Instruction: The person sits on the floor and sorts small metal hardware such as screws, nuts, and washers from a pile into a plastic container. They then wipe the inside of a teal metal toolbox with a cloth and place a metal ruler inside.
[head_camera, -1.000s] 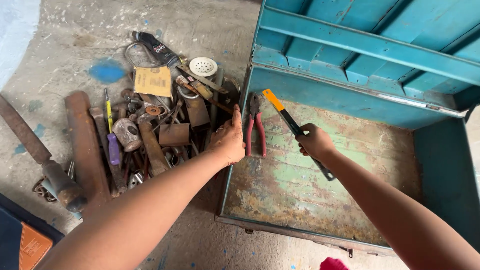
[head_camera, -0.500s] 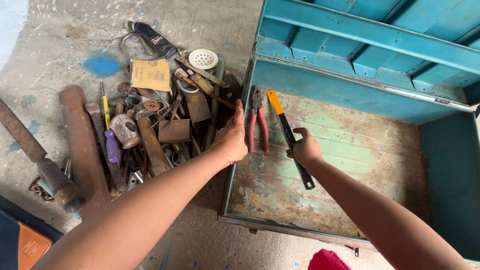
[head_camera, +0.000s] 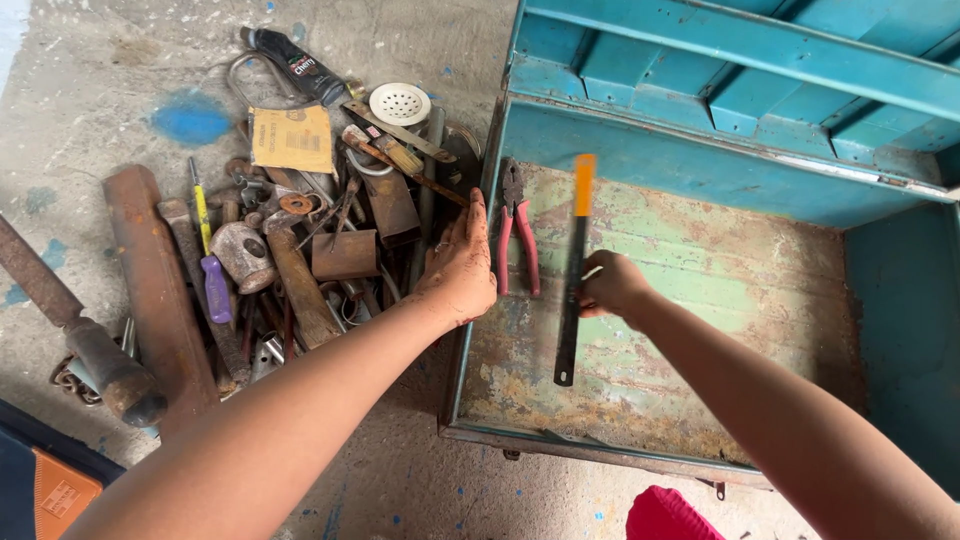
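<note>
Right hand (head_camera: 612, 285) is gripping the long dark blade with the orange end (head_camera: 573, 270), fingers closed round its middle. It has swung from a slant to nearly upright, orange tip now at 12 o'clock, and is lying low over the rusty green floor of the open teal metal box (head_camera: 690, 330). Red-handled pliers (head_camera: 517, 235) are lying just beside it at 9 o'clock. Left hand (head_camera: 460, 265) is resting flat, fingers extended, on the box's left wall. Bare floor is showing toward 3 o'clock; the heap of rusty tools (head_camera: 300, 240) is crowding the concrete outside.
</note>
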